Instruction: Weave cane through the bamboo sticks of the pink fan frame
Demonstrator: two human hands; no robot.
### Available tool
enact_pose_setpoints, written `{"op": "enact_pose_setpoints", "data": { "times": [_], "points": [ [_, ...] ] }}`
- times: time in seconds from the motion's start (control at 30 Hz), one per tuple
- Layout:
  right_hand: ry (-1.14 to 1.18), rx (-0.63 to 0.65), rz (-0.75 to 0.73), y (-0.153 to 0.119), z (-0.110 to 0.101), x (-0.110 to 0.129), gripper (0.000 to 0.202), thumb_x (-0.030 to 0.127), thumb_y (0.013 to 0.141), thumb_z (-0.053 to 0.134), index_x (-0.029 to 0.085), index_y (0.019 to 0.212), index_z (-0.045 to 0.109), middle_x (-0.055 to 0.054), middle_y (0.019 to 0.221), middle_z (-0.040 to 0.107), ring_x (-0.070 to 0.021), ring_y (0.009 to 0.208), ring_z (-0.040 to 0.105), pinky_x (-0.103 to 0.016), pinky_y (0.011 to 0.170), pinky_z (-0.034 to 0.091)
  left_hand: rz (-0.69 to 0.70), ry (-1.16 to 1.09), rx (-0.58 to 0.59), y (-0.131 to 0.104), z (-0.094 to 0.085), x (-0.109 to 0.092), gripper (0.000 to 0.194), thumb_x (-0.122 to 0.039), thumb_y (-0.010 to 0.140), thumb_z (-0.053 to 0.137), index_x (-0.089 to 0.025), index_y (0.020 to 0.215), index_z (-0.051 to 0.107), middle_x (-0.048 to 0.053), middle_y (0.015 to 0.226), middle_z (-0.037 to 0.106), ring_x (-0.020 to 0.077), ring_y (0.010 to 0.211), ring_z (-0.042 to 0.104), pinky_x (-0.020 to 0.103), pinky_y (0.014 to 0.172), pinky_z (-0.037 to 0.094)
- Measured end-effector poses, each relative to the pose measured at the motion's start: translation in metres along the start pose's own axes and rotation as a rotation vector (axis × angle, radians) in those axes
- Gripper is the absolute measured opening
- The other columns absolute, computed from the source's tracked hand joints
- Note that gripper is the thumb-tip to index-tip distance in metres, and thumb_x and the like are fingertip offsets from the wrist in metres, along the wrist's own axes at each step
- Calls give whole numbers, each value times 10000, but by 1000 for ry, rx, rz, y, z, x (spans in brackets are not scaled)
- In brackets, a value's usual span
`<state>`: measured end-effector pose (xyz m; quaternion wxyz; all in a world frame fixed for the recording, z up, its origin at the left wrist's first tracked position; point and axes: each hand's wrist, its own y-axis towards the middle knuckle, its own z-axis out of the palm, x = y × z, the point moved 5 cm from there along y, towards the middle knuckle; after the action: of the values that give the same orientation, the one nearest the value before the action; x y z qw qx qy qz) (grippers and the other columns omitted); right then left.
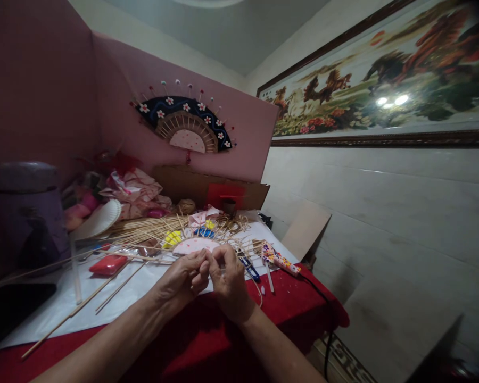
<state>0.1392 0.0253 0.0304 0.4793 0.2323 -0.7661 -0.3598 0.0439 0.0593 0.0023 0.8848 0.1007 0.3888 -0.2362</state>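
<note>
Both hands meet at the centre, just in front of a half-round pink piece with red dots (pixel 195 246), from which thin sticks fan out. My left hand (pixel 187 274) has its thumb and index finger pinched together. My right hand (pixel 225 271) is also pinched, its fingertips against those of the left. Whatever lies between the fingertips is too small to make out. A thin strand (pixel 259 293) curves down beside my right hand. Blue-handled snips (pixel 249 267) and a flower-patterned glue gun (pixel 280 259) lie to the right.
A finished dark blue fan (pixel 187 119) hangs on the pink board (pixel 239 117) behind. At left are a purple container (pixel 32 218), a dark flat object (pixel 19 306), a red packet (pixel 108 264) and a bundle of sticks (pixel 138 232). Long sticks cross the white sheet (pixel 88 314).
</note>
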Motion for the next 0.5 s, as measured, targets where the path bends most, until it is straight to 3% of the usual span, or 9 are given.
{"op": "enact_pose_setpoints", "data": {
  "times": [0.13,0.3,0.5],
  "points": [
    [-44,-8,-85,-2,2,-1,60,205,900,440,202,847,466,-17,775,523,-153,707,531,-268,656,412,22,21,10,-2,3,-3,286,-277,699,724,-125,584,511,-70,393,414,6,283,258,141,316,187],
    [-5,50,-96,-3,5,3,75,233,897,453,199,835,477,-14,770,539,-144,689,543,-258,645,421,92,-10,-43,-4,2,-11,113,-285,840,568,-173,836,565,-106,361,364,25,263,204,138,302,139],
    [41,-118,9,1,-5,0,149,255,929,404,195,833,502,-11,742,550,-138,673,540,-251,622,417,75,-13,-28,-5,4,-11,122,-220,870,504,-143,803,570,-93,396,378,19,275,195,151,300,149]
  ]
}}
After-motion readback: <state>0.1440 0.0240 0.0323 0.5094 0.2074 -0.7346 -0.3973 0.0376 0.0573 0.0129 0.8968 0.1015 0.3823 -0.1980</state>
